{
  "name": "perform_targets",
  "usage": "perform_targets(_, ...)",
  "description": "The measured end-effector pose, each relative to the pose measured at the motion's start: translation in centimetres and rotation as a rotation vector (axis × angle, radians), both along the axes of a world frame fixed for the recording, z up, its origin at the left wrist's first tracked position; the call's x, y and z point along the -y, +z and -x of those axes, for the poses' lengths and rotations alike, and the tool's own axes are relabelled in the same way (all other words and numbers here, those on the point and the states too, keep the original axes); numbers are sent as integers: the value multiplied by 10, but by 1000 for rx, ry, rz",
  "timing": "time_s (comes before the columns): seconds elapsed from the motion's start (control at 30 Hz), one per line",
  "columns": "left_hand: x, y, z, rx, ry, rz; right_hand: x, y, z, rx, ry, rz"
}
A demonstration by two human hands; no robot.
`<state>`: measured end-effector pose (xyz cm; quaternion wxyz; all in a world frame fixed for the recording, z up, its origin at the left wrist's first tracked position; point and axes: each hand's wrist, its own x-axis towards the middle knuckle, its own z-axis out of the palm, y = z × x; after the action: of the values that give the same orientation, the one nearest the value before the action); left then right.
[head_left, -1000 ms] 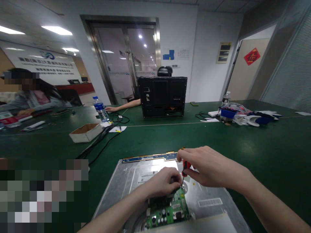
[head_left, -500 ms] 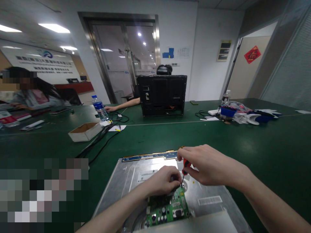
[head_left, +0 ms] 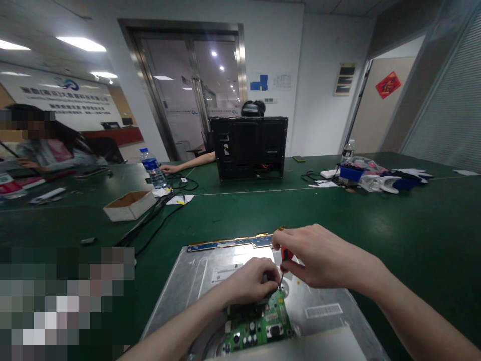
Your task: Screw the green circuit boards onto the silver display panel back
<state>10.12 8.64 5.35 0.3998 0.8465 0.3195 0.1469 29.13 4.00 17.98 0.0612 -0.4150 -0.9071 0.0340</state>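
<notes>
My right hand (head_left: 315, 255) grips a red and black screwdriver (head_left: 286, 256) from above. Its thin shaft points down at the upper corner of a green circuit board (head_left: 268, 321). Close beside the tip, the fingers of my left hand (head_left: 259, 278) are curled together over the board's top edge; what they pinch, if anything, is hidden. The board lies on the silver metal back of a display panel (head_left: 188, 281), which rests on the green table. Along the panel's far edge runs a narrow blue circuit strip (head_left: 229, 244), partly covered by my right hand.
Beyond the panel stands a black monitor casing (head_left: 250, 148), with another person's arm (head_left: 191, 163) behind it. Black cables (head_left: 150, 220), an open box (head_left: 130, 205) and a water bottle (head_left: 152, 168) are at left. A blue container (head_left: 349, 174) and gloves lie right. Another person sits far left.
The view shifts very slightly. Both hands and the screwdriver keep nearly the same place over the board's corner.
</notes>
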Motion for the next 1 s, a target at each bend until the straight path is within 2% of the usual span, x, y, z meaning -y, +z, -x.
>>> perform_targets(0.17,0,-1,0,-7,-1,2,-2,-1,0,28,-58,-5)
perform_targets(0.4,0,-1,-1,-3,-7,1,4,5,-1,-61,50,71)
perform_targets(0.7,2,3,0,-4,-8,-10,-2,-2,-2,-12,-28,-1)
perform_targets(1.0,1,0,-1,-14,-3,-9,2,3,-1,-31,39,31)
